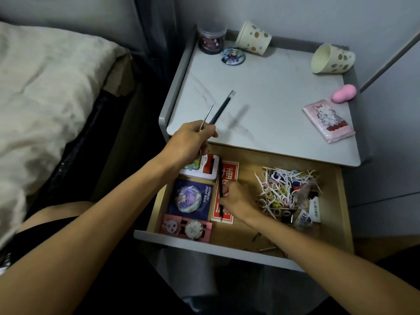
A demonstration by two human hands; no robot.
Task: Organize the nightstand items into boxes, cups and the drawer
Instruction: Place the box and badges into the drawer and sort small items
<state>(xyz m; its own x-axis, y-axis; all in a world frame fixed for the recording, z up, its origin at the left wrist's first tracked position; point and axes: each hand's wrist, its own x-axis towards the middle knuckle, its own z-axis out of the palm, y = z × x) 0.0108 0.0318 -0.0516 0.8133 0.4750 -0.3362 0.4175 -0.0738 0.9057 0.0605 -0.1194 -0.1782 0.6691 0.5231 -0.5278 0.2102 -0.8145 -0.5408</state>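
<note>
- Pale grey stone-look worktop (272,92): faint dark veins, darker grey rim.
- Two cream paper cups (253,38) (333,59) at its back: brown and gold spots.
- Flat pink tissue packet (328,120) at its right: white cat print.
- Thin black pen refill (221,108) above its front.
- Light wooden drawer (245,234) under it: red-and-white printed card (229,176), dark blue square card (193,197).

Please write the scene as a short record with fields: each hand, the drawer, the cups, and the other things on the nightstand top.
left hand: holds a dark pen and a thin metal tool over the front edge of the nightstand top
right hand: inside the drawer, pinches a thin dark stick over a red card
drawer state: open; heap of floss picks at its right
cups: back cup and right cup, both on their sides
other on top: clear jar, round badge, tissue pack
</note>
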